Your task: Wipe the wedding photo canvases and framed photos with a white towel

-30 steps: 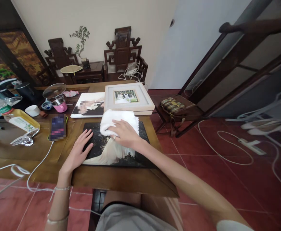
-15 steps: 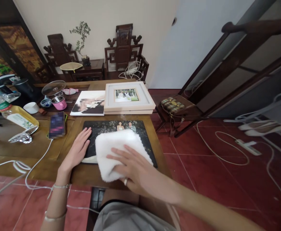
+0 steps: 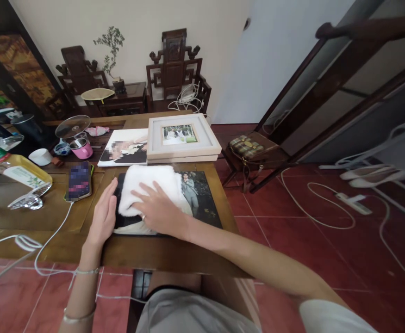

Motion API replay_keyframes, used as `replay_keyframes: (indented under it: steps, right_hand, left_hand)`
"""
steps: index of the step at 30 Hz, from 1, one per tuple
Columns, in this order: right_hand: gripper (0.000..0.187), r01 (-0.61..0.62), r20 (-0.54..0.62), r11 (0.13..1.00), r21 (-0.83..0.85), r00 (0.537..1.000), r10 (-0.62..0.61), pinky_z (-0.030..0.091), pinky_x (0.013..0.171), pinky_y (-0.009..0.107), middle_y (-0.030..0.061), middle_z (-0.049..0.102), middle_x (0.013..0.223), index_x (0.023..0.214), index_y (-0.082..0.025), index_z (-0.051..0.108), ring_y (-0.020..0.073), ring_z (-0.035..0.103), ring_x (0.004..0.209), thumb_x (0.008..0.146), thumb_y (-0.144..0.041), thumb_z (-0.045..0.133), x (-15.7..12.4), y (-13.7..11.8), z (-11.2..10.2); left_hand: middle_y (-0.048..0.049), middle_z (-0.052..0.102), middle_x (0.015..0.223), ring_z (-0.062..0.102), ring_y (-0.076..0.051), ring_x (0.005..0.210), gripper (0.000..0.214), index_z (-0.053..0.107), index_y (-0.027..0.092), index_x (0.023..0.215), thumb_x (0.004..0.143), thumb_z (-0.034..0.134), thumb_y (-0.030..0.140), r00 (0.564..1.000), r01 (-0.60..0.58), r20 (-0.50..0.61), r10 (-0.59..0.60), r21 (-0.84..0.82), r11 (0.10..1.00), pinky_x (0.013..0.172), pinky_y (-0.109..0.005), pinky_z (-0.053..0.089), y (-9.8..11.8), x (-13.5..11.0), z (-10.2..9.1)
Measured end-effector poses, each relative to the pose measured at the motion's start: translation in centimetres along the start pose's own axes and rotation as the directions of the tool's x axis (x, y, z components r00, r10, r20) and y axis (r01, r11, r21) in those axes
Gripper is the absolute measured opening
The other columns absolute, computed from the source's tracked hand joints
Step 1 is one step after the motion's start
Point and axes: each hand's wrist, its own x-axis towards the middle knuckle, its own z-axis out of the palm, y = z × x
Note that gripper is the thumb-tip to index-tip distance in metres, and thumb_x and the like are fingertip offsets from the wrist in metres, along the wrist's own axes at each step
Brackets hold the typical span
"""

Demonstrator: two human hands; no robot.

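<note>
White cloth [image 3: 146, 185]: thick, fluffy terry folded into a rounded pad. It lies on the upper left part of the print, under the right hand.
Print [image 3: 204, 201]: flat, glossy rectangle with a dark background. A figure in a grey suit shows right of the cloth and a white gown shows at the near edge. It lies flat on the desk, close to the front edge.
Right hand [image 3: 158, 210]: released and palm down, with fingers spread on the cloth's near side. It presses on the cloth rather than grips it, and one finger wears a ring.
Left hand [image 3: 103, 217]: released, with fingers straight and together along the print's left edge. Thin bracelets sit on the wrist.
Desk [image 3: 174, 259]: brown wood with a panelled top.
Frame [image 3: 183, 138]: pale wood, near square, with a wide border and a small photo in the middle. It lies just behind the print.
Canvas [image 3: 126, 148]: unframed photo panel with white sides, just left of the frame.
Phone [image 3: 79, 181]: lies screen up, left of the print, with a white cable at its near end.
Bottle [image 3: 21, 172]: clear plastic, lying on its side, with yellowish contents. The writing on its green-and-white label is too small to read.
Cup [image 3: 83, 149]: pink and shiny, behind the phone.
</note>
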Motion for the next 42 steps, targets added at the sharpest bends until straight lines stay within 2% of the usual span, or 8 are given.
replay_keyframes:
  steps: [3, 9, 16, 21, 27, 31, 37, 42]
  right_hand:
    - [0.031, 0.159, 0.018, 0.987, 0.016, 0.987, -0.159, 0.023, 0.111, 0.062, 0.0101, 0.05, 0.145, 0.112, -0.016, 0.066, 0.0361, 0.031, 0.14, 0.087, -0.012, 0.048, 0.0, -1.2, 0.2]
    - [0.028, 0.231, 0.107, 0.96, 0.159, 0.962, -0.249, 0.018, 0.116, 0.056, 0.0052, 0.051, 0.145, 0.108, -0.019, 0.068, 0.0291, 0.03, 0.143, 0.086, -0.016, 0.051, -4.0, -2.1, -1.1]
    - [0.042, -0.039, 0.049, 0.977, 0.208, 0.998, 0.029, 0.022, 0.117, 0.049, 0.0094, 0.052, 0.143, 0.115, -0.022, 0.066, 0.024, 0.036, 0.14, 0.077, -0.008, 0.055, -6.7, 1.3, -2.9]
    - [0.031, -0.166, -0.037, 0.952, 0.256, 0.983, 0.181, 0.03, 0.112, 0.049, 0.0085, 0.064, 0.13, 0.117, -0.022, 0.065, 0.0254, 0.048, 0.131, 0.091, -0.018, 0.05, -2.5, 4.3, -2.2]
    - [0.029, -0.09, -0.111, 0.887, 0.453, 0.982, 0.156, 0.045, 0.096, 0.032, 0.0025, 0.067, 0.126, 0.119, -0.024, 0.064, 0.0219, 0.061, 0.115, 0.097, -0.028, 0.046, 5.1, 3.8, -1.3]
    - [0.03, -0.078, -0.083, 0.904, 0.421, 0.989, 0.124, 0.042, 0.098, 0.032, 0.0022, 0.062, 0.133, 0.121, -0.023, 0.064, 0.0226, 0.057, 0.121, 0.096, -0.025, 0.047, 6.7, 3.5, -1.0]
    - [0.029, -0.109, -0.025, 0.961, 0.253, 0.993, 0.119, 0.037, 0.105, 0.044, 0.006, 0.066, 0.127, 0.117, -0.022, 0.065, 0.0259, 0.057, 0.119, 0.093, -0.021, 0.049, 0.6, 4.9, -2.2]
    - [0.028, -0.161, -0.086, 0.971, 0.176, 0.98, 0.178, 0.032, 0.111, 0.05, 0.0077, 0.066, 0.126, 0.108, -0.02, 0.067, 0.0261, 0.052, 0.127, 0.092, -0.016, 0.044, -5.8, 7.5, -3.1]
  left_hand:
    - [-0.0098, 0.043, 0.15, 0.039, -0.021, 0.139, 0.054, 0.043, 0.016, 0.143, 0.102, 0.024, 0.044, 0.999, 0.02, -0.043, -0.021, -0.018, 1.0, 0.118, -0.037, 0.025, 0.1, -0.2, -0.2]
    - [-0.0115, 0.052, 0.142, 0.046, -0.022, 0.133, 0.054, 0.05, 0.014, 0.138, 0.102, 0.024, 0.044, 1.0, 0.002, -0.017, -0.001, 0.058, 0.998, 0.115, -0.039, 0.032, -0.3, -0.3, -0.1]
    - [-0.0099, 0.05, 0.145, 0.044, -0.025, 0.136, 0.051, 0.049, 0.018, 0.139, 0.095, 0.047, 0.044, 0.987, -0.043, 0.159, 0.032, 0.069, 0.997, 0.115, -0.044, 0.033, 0.3, -0.4, -0.1]
    - [-0.0087, 0.048, 0.146, 0.04, -0.025, 0.139, 0.049, 0.051, 0.02, 0.138, 0.094, 0.049, 0.043, 0.983, -0.055, 0.177, 0.044, 0.055, 0.997, 0.116, -0.048, 0.031, 0.1, -0.6, 0.0]
    - [-0.0112, 0.051, 0.144, 0.046, -0.026, 0.135, 0.048, 0.056, 0.017, 0.133, 0.092, 0.054, 0.042, 0.986, -0.051, 0.165, 0.037, 0.08, 0.996, 0.115, -0.047, 0.033, -0.3, -0.5, 0.1]
    - [-0.0108, 0.052, 0.143, 0.046, -0.026, 0.134, 0.049, 0.055, 0.018, 0.134, 0.091, 0.054, 0.042, 0.986, -0.046, 0.162, 0.031, 0.087, 0.995, 0.115, -0.048, 0.033, -0.4, -0.4, 0.1]
    - [-0.0094, 0.051, 0.144, 0.044, -0.026, 0.136, 0.046, 0.056, 0.02, 0.133, 0.092, 0.053, 0.042, 0.985, -0.045, 0.168, 0.032, 0.07, 0.997, 0.115, -0.048, 0.034, -0.3, -0.5, 0.2]
    - [-0.0097, 0.051, 0.144, 0.043, -0.025, 0.137, 0.046, 0.056, 0.018, 0.132, 0.093, 0.053, 0.04, 0.986, -0.061, 0.159, 0.053, 0.048, 0.997, 0.115, -0.047, 0.034, -0.1, -0.6, 0.2]
